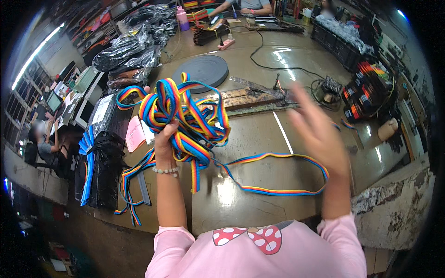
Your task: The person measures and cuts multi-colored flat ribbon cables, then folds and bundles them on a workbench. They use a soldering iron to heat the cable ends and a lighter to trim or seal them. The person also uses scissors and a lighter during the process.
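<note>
My left hand is closed around a loose, tangled bundle of striped webbing strap in blue, yellow, red and black, held up above the table. From the bundle a long loop of the same strap runs right across the table and bends round beside my right forearm. My right hand, smeared by motion, is raised over the table with its fingers stretched out and nothing in them. Cut strap ends hang beside my left wrist, next to a short grey strip.
Beyond the bundle lie a flat grey roll and a worn metal bar with a black cable. Black plastic-wrapped bundles line the left. Dark orange-tipped pieces and a black crate stand right. A person sits at the far edge.
</note>
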{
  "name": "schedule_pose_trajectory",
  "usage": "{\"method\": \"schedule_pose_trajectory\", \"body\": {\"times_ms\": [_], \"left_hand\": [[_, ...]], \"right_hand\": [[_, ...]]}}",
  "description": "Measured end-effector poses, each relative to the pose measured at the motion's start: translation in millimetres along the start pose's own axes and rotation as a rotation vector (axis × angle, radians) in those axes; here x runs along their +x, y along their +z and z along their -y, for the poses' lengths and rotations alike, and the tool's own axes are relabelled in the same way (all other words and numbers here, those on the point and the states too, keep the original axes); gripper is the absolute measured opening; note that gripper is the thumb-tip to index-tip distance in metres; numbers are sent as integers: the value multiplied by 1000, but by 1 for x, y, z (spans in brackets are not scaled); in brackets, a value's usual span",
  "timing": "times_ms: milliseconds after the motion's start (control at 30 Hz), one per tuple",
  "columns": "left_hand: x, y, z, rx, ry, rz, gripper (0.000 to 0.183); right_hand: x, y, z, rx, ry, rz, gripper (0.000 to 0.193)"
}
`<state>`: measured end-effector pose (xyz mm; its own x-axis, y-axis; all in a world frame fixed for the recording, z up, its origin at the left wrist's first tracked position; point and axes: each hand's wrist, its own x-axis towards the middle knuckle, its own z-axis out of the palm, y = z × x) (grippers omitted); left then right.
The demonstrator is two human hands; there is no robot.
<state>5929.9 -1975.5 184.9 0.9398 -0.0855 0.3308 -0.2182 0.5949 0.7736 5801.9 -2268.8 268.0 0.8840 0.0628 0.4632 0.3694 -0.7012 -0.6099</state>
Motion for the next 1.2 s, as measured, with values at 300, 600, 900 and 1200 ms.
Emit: {"method": "schedule_pose_trajectory", "body": {"times_ms": [300, 600, 900, 1200], "left_hand": [[-1, 16, 16, 8, 26, 96, 64], [12, 3, 8, -435, -62, 27, 21], [21, -44, -35, -78, 99, -343, 25], [3, -67, -76, -323, 219, -192, 21]], "right_hand": [[64, 174, 18, -63, -506, -95, 19], [50, 93, -27, 584, 152, 6, 74], [-38, 62, 3, 342, 261, 775, 31], [-50, -15, 65, -83, -297, 684, 35]]}}
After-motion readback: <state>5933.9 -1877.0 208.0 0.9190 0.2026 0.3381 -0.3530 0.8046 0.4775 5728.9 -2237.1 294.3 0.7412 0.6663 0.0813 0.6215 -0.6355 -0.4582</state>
